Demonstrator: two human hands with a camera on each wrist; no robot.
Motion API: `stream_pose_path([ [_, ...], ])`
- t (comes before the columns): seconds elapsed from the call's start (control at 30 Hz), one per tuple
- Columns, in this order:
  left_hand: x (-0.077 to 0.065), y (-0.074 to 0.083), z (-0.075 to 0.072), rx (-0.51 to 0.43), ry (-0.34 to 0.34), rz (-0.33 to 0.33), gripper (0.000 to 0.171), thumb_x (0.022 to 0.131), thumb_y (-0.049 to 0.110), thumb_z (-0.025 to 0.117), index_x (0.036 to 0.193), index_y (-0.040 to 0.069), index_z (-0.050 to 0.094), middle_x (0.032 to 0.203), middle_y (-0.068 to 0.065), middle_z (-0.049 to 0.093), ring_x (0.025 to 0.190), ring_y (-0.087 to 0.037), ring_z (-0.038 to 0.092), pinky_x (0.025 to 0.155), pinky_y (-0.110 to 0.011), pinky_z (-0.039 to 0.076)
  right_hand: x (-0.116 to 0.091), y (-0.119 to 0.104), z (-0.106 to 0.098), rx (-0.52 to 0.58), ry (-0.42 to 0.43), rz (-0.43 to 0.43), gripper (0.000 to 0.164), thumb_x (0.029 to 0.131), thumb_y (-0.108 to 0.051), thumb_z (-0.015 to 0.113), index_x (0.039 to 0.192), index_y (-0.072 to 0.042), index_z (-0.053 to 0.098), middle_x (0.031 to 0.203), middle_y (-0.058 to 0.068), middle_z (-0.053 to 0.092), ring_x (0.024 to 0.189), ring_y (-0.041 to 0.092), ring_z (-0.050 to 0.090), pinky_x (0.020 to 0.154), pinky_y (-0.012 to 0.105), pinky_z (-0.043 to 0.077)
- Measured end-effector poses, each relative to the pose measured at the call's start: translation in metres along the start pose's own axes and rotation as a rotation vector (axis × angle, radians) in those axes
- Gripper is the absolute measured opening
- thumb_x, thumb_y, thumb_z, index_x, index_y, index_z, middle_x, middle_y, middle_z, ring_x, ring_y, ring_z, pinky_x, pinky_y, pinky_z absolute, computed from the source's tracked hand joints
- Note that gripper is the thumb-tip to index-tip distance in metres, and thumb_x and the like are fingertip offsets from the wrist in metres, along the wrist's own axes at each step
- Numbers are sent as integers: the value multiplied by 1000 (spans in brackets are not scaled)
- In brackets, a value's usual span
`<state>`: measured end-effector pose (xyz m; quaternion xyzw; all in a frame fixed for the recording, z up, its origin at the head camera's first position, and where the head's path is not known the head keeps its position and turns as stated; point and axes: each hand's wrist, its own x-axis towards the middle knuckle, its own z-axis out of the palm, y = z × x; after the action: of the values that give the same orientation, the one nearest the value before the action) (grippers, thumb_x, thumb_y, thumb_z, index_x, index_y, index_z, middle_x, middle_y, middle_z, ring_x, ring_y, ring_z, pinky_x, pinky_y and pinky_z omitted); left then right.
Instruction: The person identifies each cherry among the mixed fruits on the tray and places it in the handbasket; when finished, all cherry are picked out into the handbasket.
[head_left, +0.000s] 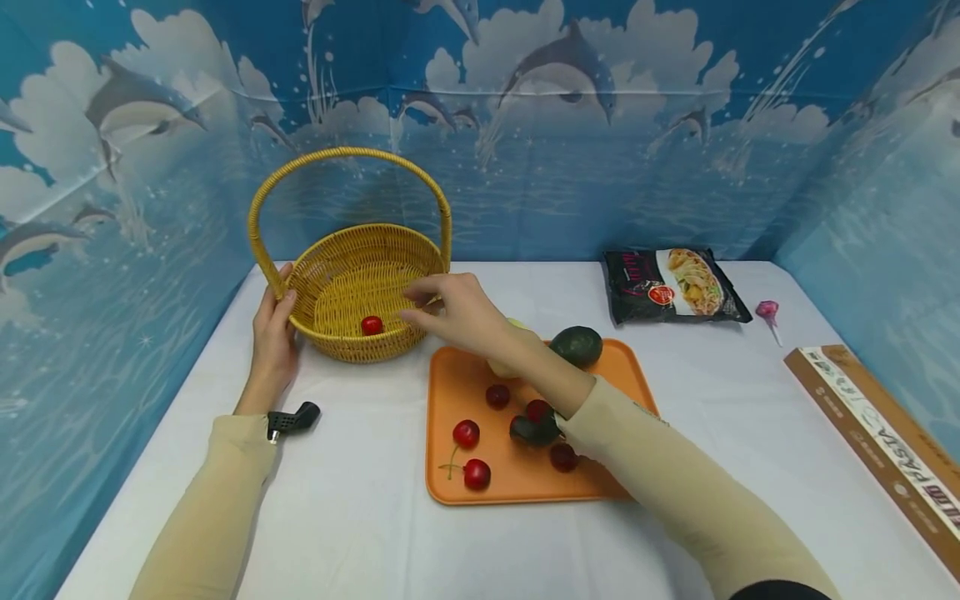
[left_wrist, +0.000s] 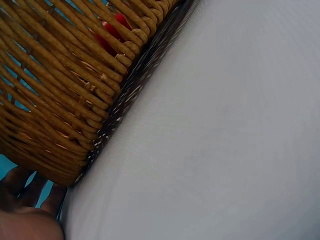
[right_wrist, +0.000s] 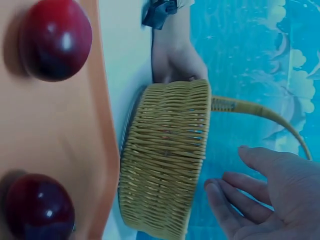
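Note:
A yellow wicker basket (head_left: 360, 258) with a tall hoop handle stands at the back left, one red cherry (head_left: 372, 325) inside it. At the basket's left side my left hand (head_left: 276, 337) holds the rim by the handle's foot; in the left wrist view some fingers (left_wrist: 35, 192) reach behind the wicker. Over the basket's right rim hovers my right hand (head_left: 457, 312), fingers loosely bent, nothing between them. To the right, an orange tray (head_left: 450, 375) carries several cherries (head_left: 477, 474), a dark green avocado (head_left: 577, 346) and a small dark green item (head_left: 534, 430). My right forearm partly hides a yellow-green fruit (head_left: 501, 368).
A black noodle packet (head_left: 675, 286) lies at the back right, with a pink lollipop (head_left: 768, 312) beside it. Along the right edge lies a long brown pasta box (head_left: 877, 442). Dolphin-printed curtains (head_left: 525, 200) close off the back and sides of the white table (head_left: 360, 500).

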<state>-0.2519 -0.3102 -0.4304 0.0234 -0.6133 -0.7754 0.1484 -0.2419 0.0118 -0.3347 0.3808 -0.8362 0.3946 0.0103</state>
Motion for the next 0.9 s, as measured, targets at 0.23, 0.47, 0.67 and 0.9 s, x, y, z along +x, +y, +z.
stream_pose_path([
  [0.23,1,2,0,5,-4,20,52,112,22,48,164,28,41,170,0,35,155,-19,34,128,-34,22,-23,-4,-10,15,-5,-3,31,101,-18,73,128,-3,74,123,10,76,108,21,73,96,34,59],
  [0.47,0,1,0,0,4,21,51,112,19,48,163,26,43,170,1,35,155,-20,34,128,-34,22,-57,-4,-9,-51,-33,3,31,101,-23,73,129,-8,74,123,4,76,110,19,72,99,35,58],
  [0.67,1,-1,1,16,3,40,51,112,23,50,163,26,43,169,-2,38,154,-23,37,126,-35,26,-78,-8,-7,-88,-80,18,36,100,-29,75,132,-13,73,126,2,76,111,15,72,99,35,57],
  [0.9,-1,-2,0,25,-3,67,52,112,21,48,164,21,41,167,-4,40,152,-23,39,126,-36,27,-95,-9,-1,-44,-173,-16,38,98,-30,78,130,-10,73,122,3,77,110,16,71,95,35,58],
])
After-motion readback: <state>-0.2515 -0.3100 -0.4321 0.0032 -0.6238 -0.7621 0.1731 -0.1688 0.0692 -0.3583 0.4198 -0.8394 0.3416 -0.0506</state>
